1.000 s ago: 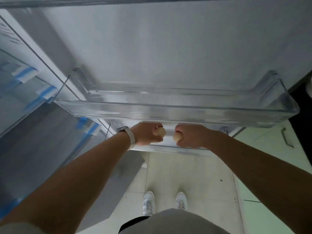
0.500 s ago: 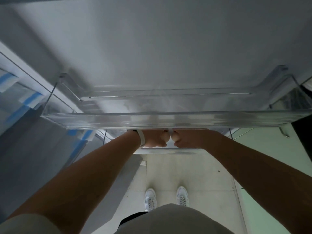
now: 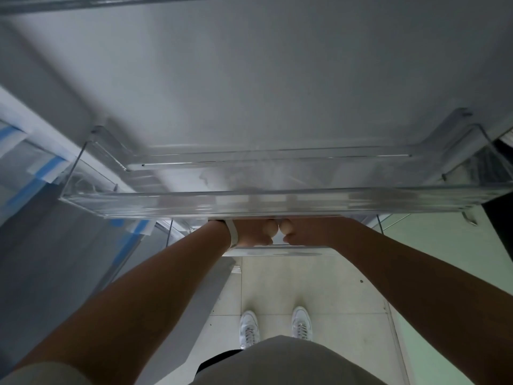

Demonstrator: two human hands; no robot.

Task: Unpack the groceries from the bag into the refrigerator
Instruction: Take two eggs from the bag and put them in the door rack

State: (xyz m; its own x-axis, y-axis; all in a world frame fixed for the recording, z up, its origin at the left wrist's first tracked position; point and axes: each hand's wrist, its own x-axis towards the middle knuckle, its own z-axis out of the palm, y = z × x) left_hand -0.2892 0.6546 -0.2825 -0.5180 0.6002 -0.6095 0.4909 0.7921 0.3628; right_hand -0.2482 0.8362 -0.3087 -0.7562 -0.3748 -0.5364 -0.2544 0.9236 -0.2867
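I look down the inside of the open refrigerator door (image 3: pixel 249 79). A clear plastic door bin (image 3: pixel 249 201) spans the view. Just below it my left hand (image 3: pixel 254 233), with a pale watch band at the wrist, is shut on a beige egg (image 3: pixel 270 227). My right hand (image 3: pixel 302 232) is shut on a second beige egg (image 3: pixel 286 226). The two eggs nearly touch, side by side, over a lower door shelf (image 3: pixel 277 250) whose front edge shows beneath the fists. The upper bin's front wall hides the tops of both hands.
The refrigerator's interior with glass shelves and blue tape (image 3: pixel 47 170) lies to the left. Below are the tiled floor (image 3: pixel 319 287) and my white shoes (image 3: pixel 249 327). A pale green cabinet with a handle (image 3: pixel 469 218) stands at the right.
Both hands have moved up and forward under the clear bin, and the eggs have come closer together. The view has tilted so the bin sits lower in the frame.
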